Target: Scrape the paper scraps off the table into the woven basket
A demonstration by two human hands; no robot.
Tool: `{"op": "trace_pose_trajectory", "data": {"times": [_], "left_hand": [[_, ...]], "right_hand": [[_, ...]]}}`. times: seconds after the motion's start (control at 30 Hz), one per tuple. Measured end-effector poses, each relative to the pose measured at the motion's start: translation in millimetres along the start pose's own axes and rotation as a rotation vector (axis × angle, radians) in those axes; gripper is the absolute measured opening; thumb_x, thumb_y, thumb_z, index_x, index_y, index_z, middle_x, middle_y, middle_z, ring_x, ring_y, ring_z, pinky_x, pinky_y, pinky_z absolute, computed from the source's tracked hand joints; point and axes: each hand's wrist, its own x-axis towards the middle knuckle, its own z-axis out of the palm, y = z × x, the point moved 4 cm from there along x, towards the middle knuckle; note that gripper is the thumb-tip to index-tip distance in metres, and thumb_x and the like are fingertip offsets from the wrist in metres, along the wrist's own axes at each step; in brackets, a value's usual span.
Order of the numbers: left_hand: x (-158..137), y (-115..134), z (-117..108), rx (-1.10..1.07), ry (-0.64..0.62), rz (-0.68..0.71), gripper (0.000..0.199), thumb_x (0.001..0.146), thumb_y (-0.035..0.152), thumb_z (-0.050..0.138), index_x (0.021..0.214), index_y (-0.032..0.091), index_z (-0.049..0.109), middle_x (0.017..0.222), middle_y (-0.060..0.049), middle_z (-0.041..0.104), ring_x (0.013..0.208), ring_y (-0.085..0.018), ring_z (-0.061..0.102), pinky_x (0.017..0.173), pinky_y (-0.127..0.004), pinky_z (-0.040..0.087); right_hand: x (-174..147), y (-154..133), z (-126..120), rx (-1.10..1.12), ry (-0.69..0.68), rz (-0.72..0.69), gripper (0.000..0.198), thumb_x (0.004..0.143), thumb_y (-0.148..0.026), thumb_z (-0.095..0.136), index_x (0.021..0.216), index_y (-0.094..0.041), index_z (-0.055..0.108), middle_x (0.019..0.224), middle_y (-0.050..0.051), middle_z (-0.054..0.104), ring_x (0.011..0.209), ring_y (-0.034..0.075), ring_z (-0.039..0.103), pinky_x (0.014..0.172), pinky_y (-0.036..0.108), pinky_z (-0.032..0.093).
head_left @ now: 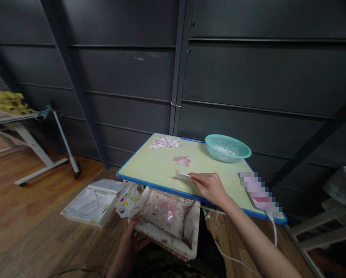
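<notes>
My right hand pinches a flat white scraper, its edge low over the front of the yellow tabletop. Fingers of my left hand are closed around the near left edge of a stained white foam tray, tilted just below the table's front rim. Pink residue lies in the tray. On the table, a small pinkish patch of bits is beyond the scraper, and a heap of white and pink flakes is at the back left.
A green plastic basket with more flakes stands at the back right. A phone-like device with a white cable lies at the right edge. On the floor at left are a spotted plastic bag and an open white box.
</notes>
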Motion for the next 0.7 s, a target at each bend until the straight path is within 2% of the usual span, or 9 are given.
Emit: {"op": "trace_pose_trajectory", "data": {"times": [0.2, 0.4, 0.53, 0.7], "left_hand": [[-0.7, -1.8, 2.5, -0.013, -0.02, -0.005, 0.065, 0.078, 0.034, 0.068, 0.138, 0.023, 0.043, 0.091, -0.007, 0.069, 0.066, -0.023, 0.07, 0.071, -0.044, 0.059], [-3.9, -2.2, 5.7, -0.014, -0.003, -0.013, 0.071, 0.076, 0.033, 0.07, 0.14, 0.025, 0.042, 0.103, -0.01, 0.068, 0.071, -0.026, 0.071, 0.073, -0.046, 0.058], [-4.6, -2.6, 5.5, -0.024, 0.016, -0.001, 0.071, 0.075, 0.033, 0.07, 0.139, 0.026, 0.042, 0.113, -0.011, 0.064, 0.072, -0.025, 0.07, 0.073, -0.048, 0.058], [-10.5, -1.5, 9.4, 0.01, 0.0, 0.006, 0.063, 0.078, 0.034, 0.066, 0.137, 0.028, 0.043, 0.113, -0.01, 0.063, 0.078, -0.026, 0.07, 0.074, -0.047, 0.059]], "right_hand": [[4.5, -3.7, 0.4, -0.037, 0.023, -0.024, 0.025, 0.09, -0.023, 0.054, 0.098, -0.022, 0.077, 0.091, 0.006, 0.078, 0.074, 0.019, 0.073, 0.069, 0.025, 0.054], [-5.0, -15.7, 6.6, -0.109, -0.048, -0.127, 0.027, 0.088, -0.018, 0.053, 0.101, -0.025, 0.076, 0.083, 0.004, 0.077, 0.07, 0.016, 0.072, 0.065, 0.022, 0.051], [-17.3, -26.2, 1.5, -0.082, -0.056, -0.165, 0.029, 0.09, -0.018, 0.051, 0.103, -0.026, 0.075, 0.079, 0.004, 0.077, 0.068, 0.016, 0.071, 0.064, 0.022, 0.051], [-19.4, -31.4, -3.3, -0.002, -0.031, -0.151, 0.028, 0.093, -0.023, 0.05, 0.105, -0.025, 0.075, 0.081, 0.005, 0.077, 0.069, 0.016, 0.071, 0.065, 0.024, 0.053]]}}
